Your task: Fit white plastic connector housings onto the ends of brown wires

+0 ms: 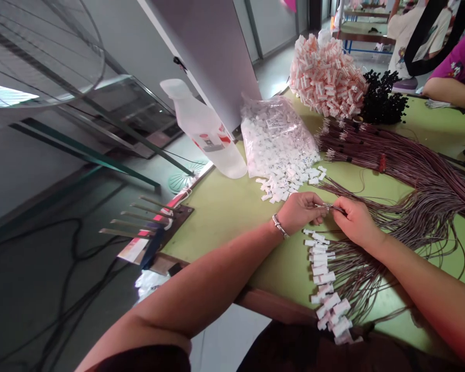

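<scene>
My left hand (pixel 301 211), with a bracelet at the wrist, pinches at the silvery tips of some thin brown wires (pixel 335 207). Any small part inside its fingers is hidden. Just behind those tips, my right hand (pixel 356 221) is closed on the same wires. Loose white plastic connectors (pixel 284 182) lie beyond my left hand, spilling from a clear plastic bag (pixel 275 132). Nearer to me, a row of white connectors (pixel 323 278) with brown wires attached runs down to the table's front edge. A large bundle of brown wires (pixel 422 212) spreads to the right.
A translucent bottle (pixel 211 135) stands on the green table (pixel 217 227) at left, near a bracket with metal prongs (pixel 143 222). Piles of pinkish-white parts (pixel 327 77) and black parts (pixel 385 98) sit at the back. Another person's arm (pixel 451 90) rests at far right.
</scene>
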Tool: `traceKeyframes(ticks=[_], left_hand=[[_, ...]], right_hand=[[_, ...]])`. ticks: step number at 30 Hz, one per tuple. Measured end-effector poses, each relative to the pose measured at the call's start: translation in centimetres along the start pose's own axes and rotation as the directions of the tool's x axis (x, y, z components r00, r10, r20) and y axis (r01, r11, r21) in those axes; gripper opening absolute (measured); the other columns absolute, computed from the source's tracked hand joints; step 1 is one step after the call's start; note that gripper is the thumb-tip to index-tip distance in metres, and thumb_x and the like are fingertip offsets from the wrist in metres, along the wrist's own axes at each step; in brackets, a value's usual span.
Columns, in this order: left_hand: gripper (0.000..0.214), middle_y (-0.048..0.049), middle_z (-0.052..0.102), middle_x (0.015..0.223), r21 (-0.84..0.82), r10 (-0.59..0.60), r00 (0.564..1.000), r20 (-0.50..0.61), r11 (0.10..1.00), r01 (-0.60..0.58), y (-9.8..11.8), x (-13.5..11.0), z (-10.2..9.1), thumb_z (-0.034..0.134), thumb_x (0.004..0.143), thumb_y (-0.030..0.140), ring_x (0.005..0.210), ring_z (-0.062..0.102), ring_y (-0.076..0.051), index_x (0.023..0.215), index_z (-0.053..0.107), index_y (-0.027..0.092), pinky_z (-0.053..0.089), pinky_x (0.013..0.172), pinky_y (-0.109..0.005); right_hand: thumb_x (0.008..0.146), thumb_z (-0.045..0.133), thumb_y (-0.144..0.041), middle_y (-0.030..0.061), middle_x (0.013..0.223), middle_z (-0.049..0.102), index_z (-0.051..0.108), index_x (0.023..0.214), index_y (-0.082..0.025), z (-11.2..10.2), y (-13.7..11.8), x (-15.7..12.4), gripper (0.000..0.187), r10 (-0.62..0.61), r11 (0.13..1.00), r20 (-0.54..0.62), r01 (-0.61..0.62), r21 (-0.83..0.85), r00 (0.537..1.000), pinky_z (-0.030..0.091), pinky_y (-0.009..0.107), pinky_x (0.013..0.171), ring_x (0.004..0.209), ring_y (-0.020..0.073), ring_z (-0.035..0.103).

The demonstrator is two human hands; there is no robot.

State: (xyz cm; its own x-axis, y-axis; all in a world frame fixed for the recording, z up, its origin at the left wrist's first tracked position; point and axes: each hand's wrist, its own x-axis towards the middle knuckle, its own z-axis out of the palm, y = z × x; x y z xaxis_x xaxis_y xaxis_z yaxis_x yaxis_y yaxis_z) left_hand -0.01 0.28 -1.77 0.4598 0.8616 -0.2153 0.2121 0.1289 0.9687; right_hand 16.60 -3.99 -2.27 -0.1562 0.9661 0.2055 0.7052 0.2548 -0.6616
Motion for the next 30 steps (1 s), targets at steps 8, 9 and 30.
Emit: traceKeyframes(ticks=[8, 9, 30], left_hand=[[0.003, -0.0029, 0.067, 0.072, 0.415, 0.224, 0.852, 0.474, 0.796, -0.440, 0.8, -2.2, -0.2, 0.066, 0.069, 0.019, 0.063, 0.058, -0.011, 0.071, 0.068, 0.017, 0.044, 0.060, -0.020], [0.004, -0.0028, 0.067, 0.071, 0.403, 0.225, 0.821, 0.525, 0.783, -0.473, 1.1, -2.3, -0.6, 0.067, 0.070, 0.021, 0.063, 0.058, -0.011, 0.070, 0.068, 0.018, 0.044, 0.061, -0.020], [0.013, -0.0012, 0.061, 0.057, 0.271, 0.018, 0.984, -0.175, 0.962, 0.030, 2.1, -0.2, -4.3, 0.065, 0.072, 0.028, 0.051, 0.054, -0.011, 0.072, 0.066, 0.016, 0.042, 0.050, -0.023]], right_hand=[[0.077, 0.055, -0.043, -0.0014, 0.058, 0.053, 0.061, 0.074, -0.016, -0.9, 0.4, 1.0, 0.028, 0.274, 0.853, 0.022, -0.253, 0.456, 0.962, 0.037, 0.022, 0.049, 0.051, 0.0100, 0.045], [0.074, 0.058, -0.043, -0.0016, 0.058, 0.054, 0.063, 0.079, -0.015, -0.8, 0.2, 1.1, 0.028, 0.311, 0.823, 0.024, -0.283, 0.492, 0.950, 0.037, 0.022, 0.048, 0.049, 0.0097, 0.045], [0.071, 0.058, -0.033, -0.0018, 0.057, 0.052, 0.064, 0.069, -0.015, -0.2, -1.1, 0.7, 0.019, 0.304, 0.875, -0.084, -0.243, 0.418, 0.949, 0.033, 0.022, 0.050, 0.052, 0.0098, 0.040]])
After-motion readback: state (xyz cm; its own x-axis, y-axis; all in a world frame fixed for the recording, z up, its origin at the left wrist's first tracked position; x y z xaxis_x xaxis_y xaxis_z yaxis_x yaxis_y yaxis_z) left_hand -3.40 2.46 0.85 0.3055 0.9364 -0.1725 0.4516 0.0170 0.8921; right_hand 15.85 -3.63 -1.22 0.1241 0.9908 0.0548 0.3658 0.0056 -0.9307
